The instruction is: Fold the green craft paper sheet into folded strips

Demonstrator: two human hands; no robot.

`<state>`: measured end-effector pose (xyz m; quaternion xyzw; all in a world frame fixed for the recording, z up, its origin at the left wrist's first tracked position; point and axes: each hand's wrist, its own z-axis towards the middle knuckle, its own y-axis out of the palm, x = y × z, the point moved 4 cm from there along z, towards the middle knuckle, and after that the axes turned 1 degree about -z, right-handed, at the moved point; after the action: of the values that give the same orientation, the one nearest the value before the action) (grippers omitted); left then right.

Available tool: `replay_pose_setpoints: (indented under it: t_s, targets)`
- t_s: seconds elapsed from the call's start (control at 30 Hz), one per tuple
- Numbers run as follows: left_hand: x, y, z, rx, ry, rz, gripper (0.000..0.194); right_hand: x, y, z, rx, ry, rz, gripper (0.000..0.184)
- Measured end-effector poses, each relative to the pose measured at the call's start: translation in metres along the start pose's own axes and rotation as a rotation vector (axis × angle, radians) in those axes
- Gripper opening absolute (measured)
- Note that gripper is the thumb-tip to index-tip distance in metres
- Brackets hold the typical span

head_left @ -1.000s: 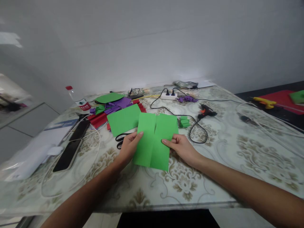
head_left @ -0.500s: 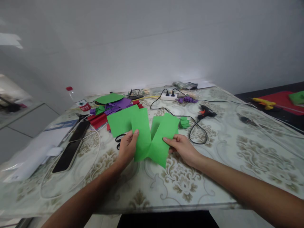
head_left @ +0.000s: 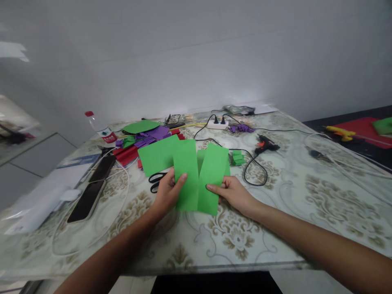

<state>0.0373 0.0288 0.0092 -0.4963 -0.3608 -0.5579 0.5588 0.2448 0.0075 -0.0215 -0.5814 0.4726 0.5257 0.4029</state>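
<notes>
My left hand (head_left: pixel 168 190) pinches a green paper piece (head_left: pixel 187 175) between thumb and fingers, holding it upright above the table. In my right hand (head_left: pixel 234 191) is another green paper piece (head_left: pixel 211 177), gripped at its right edge and slightly tilted. The inner edges of the two pieces meet or lie very close; I cannot tell if they are fully apart. Behind my left hand lie black-handled scissors (head_left: pixel 155 179), their blades hidden. A larger green sheet (head_left: pixel 157 155) rests behind the left piece, and more green paper shows behind the right one.
Red, purple and green paper scraps (head_left: pixel 127 153) lie at the back left beside a bottle (head_left: pixel 105 131). A phone (head_left: pixel 87 202) and white cable are at left. A black glue gun (head_left: pixel 266 145), its cord, and a power strip (head_left: pixel 217 123) stand behind and right.
The V-shaped gap between the green papers has narrowed. The left piece has come upright and moved right; the join seen at the bottom has become a split between two pieces.
</notes>
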Motion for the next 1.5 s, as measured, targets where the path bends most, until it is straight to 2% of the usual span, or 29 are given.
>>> replay_pose_setpoints:
  t_s: [0.13, 0.47, 0.63, 0.83, 0.93, 1.23, 1.5]
  targets:
    - [-0.003, -0.005, 0.004, 0.085, 0.012, 0.130, 0.024, -0.002, -0.002, 0.000, 0.052, 0.002, -0.019, 0.050]
    - [-0.001, -0.015, 0.005, 0.230, 0.036, 0.266, 0.032, 0.000, -0.004, 0.003, 0.062, -0.007, 0.024, 0.044]
    - [0.002, -0.019, 0.006, 0.248, 0.061, 0.299, 0.033, -0.002, -0.003, 0.001, 0.035, 0.025, 0.103, 0.043]
    - [-0.003, -0.019, 0.007, 0.224, 0.099, 0.472, 0.038, -0.005, 0.009, -0.003, -0.169, 0.049, 0.127, 0.043]
    - [-0.003, -0.019, 0.007, 0.217, 0.113, 0.557, 0.038, -0.004, 0.012, -0.003, -0.224, 0.060, 0.190, 0.044]
    - [0.000, -0.019, 0.009, 0.225, 0.128, 0.606, 0.042, -0.005, 0.013, -0.003, -0.168, 0.066, 0.205, 0.041]
    - [-0.001, -0.024, 0.012, 0.247, 0.138, 0.612, 0.040, -0.006, 0.009, -0.003, -0.121, 0.046, 0.113, 0.038]
